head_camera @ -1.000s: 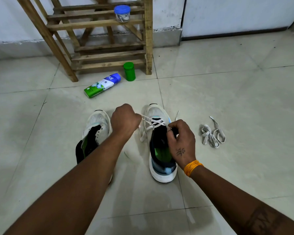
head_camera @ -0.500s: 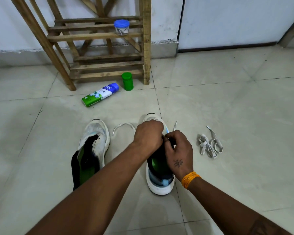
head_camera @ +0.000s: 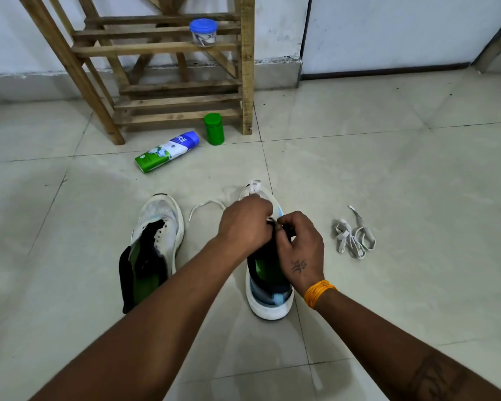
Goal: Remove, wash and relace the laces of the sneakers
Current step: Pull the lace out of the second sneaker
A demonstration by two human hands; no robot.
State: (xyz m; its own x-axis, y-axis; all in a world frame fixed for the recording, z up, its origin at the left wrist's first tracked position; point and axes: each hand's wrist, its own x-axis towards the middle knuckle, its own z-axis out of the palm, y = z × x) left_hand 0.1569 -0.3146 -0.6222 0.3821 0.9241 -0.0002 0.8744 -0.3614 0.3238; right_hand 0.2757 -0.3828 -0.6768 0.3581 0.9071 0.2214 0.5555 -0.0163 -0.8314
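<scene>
Two white sneakers stand on the tiled floor. The left sneaker has no lace and its black tongue hangs open. Both hands are over the eyelets of the right sneaker. My left hand is curled, pinching the white lace that loops out to the left and pokes up past the toe. My right hand holds the sneaker's black tongue edge beside the lace. A second, loose lace lies bunched on the floor to the right.
A green and blue bottle lies on the floor ahead, next to an upright green container. A wooden rack leans at the wall, with a blue-lidded jar on a rung. A door stands at the back right.
My left hand moved from between the sneakers onto the right sneaker's eyelets, meeting my right hand. The lace end now loops on the floor to the left. The view tilted down slightly.
</scene>
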